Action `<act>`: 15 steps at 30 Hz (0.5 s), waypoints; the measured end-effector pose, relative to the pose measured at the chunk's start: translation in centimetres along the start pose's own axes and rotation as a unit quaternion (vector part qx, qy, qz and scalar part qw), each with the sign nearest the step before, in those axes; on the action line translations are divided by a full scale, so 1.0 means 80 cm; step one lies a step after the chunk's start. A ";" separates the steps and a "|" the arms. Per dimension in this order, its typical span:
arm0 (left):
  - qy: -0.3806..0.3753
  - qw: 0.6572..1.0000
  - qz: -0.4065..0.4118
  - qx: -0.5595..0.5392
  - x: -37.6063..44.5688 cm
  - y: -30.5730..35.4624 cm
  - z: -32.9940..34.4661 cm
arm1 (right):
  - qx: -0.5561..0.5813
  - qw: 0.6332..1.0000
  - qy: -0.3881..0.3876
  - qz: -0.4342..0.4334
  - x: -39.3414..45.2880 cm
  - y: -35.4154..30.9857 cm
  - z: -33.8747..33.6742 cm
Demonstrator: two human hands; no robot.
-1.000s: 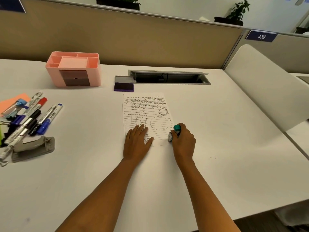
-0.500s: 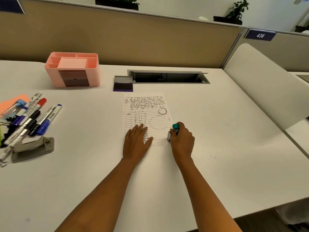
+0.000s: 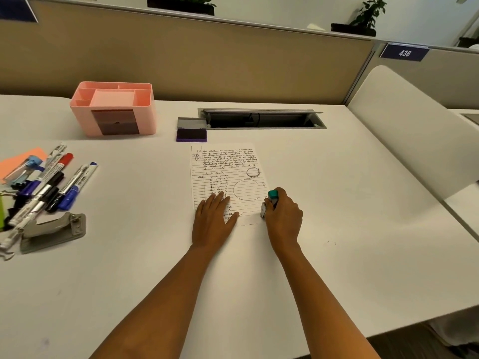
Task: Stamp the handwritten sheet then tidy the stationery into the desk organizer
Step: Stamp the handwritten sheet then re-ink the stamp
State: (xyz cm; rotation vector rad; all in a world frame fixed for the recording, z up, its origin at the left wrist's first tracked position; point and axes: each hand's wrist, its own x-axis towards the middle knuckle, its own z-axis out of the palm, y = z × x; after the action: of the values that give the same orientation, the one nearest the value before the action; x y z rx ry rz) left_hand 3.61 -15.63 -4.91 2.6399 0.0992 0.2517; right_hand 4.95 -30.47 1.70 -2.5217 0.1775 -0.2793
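A lined handwritten sheet [image 3: 228,174] lies in the middle of the white desk [image 3: 350,203]. My left hand [image 3: 213,221] rests flat on its lower left part, fingers spread. My right hand [image 3: 283,216] grips a small stamp [image 3: 270,203] with a teal top, its base down at the sheet's lower right edge. An open purple ink pad [image 3: 191,130] sits just beyond the sheet. The pink desk organizer [image 3: 114,110] stands at the back left. Several markers [image 3: 51,182] lie at the left edge.
A grey hole punch [image 3: 51,231] lies near the markers, with binder clips [image 3: 15,177] and an orange note pad [image 3: 23,159] beside them. A cable slot [image 3: 261,119] opens in the desk behind the ink pad. A white divider panel [image 3: 404,125] rises at right.
Both hands stay where they were on the sheet; only the view has shifted slightly.
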 end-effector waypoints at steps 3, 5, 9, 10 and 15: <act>0.001 1.000 0.001 0.001 0.000 0.000 -0.001 | 0.005 1.000 0.012 -0.001 -0.006 0.005 -0.001; -0.002 1.000 0.001 0.002 0.001 0.001 -0.002 | 0.005 1.000 0.015 -0.002 -0.007 0.007 0.000; 0.004 1.000 0.004 -0.001 0.000 0.001 -0.001 | 0.018 1.000 0.012 0.000 -0.006 0.005 0.000; 0.006 1.000 0.003 -0.003 0.000 0.000 -0.001 | 0.022 1.000 0.015 -0.001 -0.007 0.004 -0.001; 0.000 1.000 0.001 0.000 0.000 0.001 -0.001 | 0.033 0.999 0.002 0.000 -0.006 0.006 -0.007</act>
State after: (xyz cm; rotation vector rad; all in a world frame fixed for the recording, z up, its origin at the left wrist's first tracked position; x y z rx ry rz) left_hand 3.59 -15.64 -4.79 2.6397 0.0965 0.2529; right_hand 4.36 -31.06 1.83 -2.4550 0.1671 -0.2856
